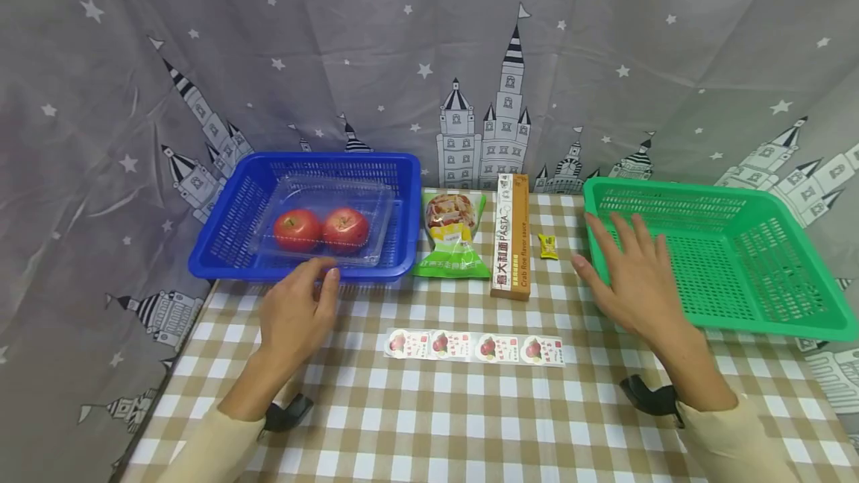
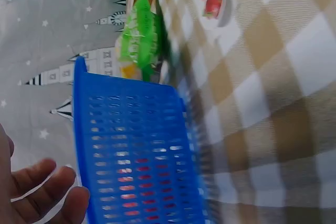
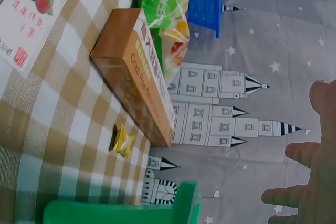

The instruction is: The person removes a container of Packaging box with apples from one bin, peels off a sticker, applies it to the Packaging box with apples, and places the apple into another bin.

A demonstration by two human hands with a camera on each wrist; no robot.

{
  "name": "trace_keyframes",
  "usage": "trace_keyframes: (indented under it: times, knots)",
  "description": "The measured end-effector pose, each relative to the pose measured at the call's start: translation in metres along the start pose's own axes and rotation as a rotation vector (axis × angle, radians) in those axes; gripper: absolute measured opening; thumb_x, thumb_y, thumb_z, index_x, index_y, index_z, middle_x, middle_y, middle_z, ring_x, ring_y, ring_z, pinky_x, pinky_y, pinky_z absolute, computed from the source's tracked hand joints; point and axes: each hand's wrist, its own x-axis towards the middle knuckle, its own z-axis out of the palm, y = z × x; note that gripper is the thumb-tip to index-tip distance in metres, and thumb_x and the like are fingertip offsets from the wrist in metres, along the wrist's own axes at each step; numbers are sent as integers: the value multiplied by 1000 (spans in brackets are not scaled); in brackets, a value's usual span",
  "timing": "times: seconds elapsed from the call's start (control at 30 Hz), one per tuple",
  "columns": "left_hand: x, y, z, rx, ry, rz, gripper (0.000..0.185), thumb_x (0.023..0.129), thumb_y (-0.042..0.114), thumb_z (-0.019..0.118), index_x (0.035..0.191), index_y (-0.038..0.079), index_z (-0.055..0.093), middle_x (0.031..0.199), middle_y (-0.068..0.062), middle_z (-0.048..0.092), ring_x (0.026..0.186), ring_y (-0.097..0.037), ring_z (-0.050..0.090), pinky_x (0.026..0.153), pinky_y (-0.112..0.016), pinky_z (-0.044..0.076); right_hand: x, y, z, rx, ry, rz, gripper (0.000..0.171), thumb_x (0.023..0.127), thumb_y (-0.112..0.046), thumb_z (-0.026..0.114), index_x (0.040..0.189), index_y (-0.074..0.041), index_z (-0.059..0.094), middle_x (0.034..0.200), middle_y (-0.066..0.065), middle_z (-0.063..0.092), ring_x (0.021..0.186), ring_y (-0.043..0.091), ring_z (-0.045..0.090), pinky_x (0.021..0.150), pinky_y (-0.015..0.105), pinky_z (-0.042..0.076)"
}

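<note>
So, nothing was being gripped by either of the hands. The left hand (image 1: 295,311) was held at the front rim of the blue plastic basket (image 1: 406,215), fingers loose and nothing pinched; whether the rim was actually being touched couldn't be told. The right hand (image 1: 634,282) was spread wide, fingers splayed, over the left-hand end of the green plastic basket (image 1: 721,274), and contact couldn't be confirmed there either

The bit that mattered, space-wise: the clear plastic box (image 1: 329,200) was set inside the blue one, just past the left fingertips and a touch to their right. Its long axis was laid roughly side to side, slightly skewed, so its near long edge was turned towards that hand. Two red apples (image 1: 297,229) could be seen through the plastic, side by side along that same axis. It was approached much more closely by the left, with the right placed well apart, way over on the other side

Between the baskets, a green-ended food bag (image 1: 452,237), a crab roe pasta box (image 1: 511,237) stood lengthwise away from the person, and a tiny yellow packet (image 1: 548,247) were lined up. A strip of apple stickers (image 1: 475,346) was laid flat nearer the person on the checked worktop (image 1: 456,423)
</note>
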Motion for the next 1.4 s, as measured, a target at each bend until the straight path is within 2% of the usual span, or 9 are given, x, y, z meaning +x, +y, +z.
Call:
trace_keyframes:
  times: [0.1, 0.2, 0.33, 0.47, 0.6, 0.73, 0.9, 1.13, 1.4]
  knots:
    - [-6, -5, 2, -29, -26, -55, 25, 92, 23, 53, 70, 12, 57, 58, 1, 48, 48, -15, 44, 43, -33, 31, 2, -3, 2, 12, -6, -4, 63, 95, -50, 40, 149, -24, 19, 147, 22, 22, 137, 41, 3, 101, 65, -1]
    - [-13, -12, 6, -115, -98, -164, 37, 95, 26, 48, 60, 15, 49, 53, 3, 45, 46, -15, 41, 42, -32, 31, 4, -7, 5, 26, -12, -8, 64, 95, -50, 40, 149, -25, 18, 148, 22, 21, 137, 40, 3, 101, 65, 0]
    - [-21, -27, 15, -232, -194, -384, 49, 99, 37, 38, 63, 12, 57, 55, -3, 53, 48, -17, 46, 47, -32, 37, 6, -13, 8, 40, -17, -21, 63, 95, -51, 38, 149, -25, 18, 148, 22, 22, 137, 40, 4, 100, 66, 2]
    - [-25, -40, 21, -312, -230, -550, 62, 99, 47, 31, 72, 3, 63, 63, -13, 59, 50, -20, 50, 50, -31, 40, 7, -16, 10, 39, -21, -30, 62, 96, -51, 36, 149, -25, 19, 148, 20, 22, 138, 39, 3, 101, 65, 2]
    - [-23, -46, 26, -448, -218, -669, 70, 97, 53, 29, 81, -6, 64, 69, -16, 61, 53, -21, 54, 51, -30, 46, 8, -19, 10, 36, -23, -35, 61, 96, -51, 36, 149, -27, 18, 150, 17, 20, 138, 38, 1, 102, 64, -1]
    - [-19, -47, 28, -682, -154, -770, 64, 99, 44, 34, 83, -13, 59, 66, -11, 58, 52, -16, 53, 52, -30, 49, 8, -25, 9, 40, -22, -45, 62, 96, -52, 36, 149, -28, 17, 150, 16, 20, 138, 37, 0, 103, 62, -4]
    - [-16, -43, 27, -910, -98, -866, 50, 100, 35, 40, 78, -7, 56, 62, -4, 55, 51, -11, 51, 49, -25, 47, 11, -31, 9, 45, -32, -64, 63, 96, -52, 36, 149, -27, 17, 151, 18, 17, 138, 35, -2, 104, 60, -4]
    - [-13, -39, 22, -885, -149, -902, 48, 99, 40, 41, 77, 0, 56, 61, 0, 55, 51, -11, 52, 48, -24, 41, 24, -40, 5, 28, -32, -101, 63, 95, -52, 38, 149, -23, 21, 149, 17, 22, 139, 35, 2, 104, 60, -2]
    - [-10, -40, 21, -902, -200, -926, 44, 99, 41, 40, 75, 7, 55, 62, 2, 55, 53, -11, 53, 48, -24, 35, 51, -62, 8, 129, -78, -186, 63, 96, -52, 35, 149, -20, 21, 149, 17, 23, 138, 35, 7, 107, 55, 4]
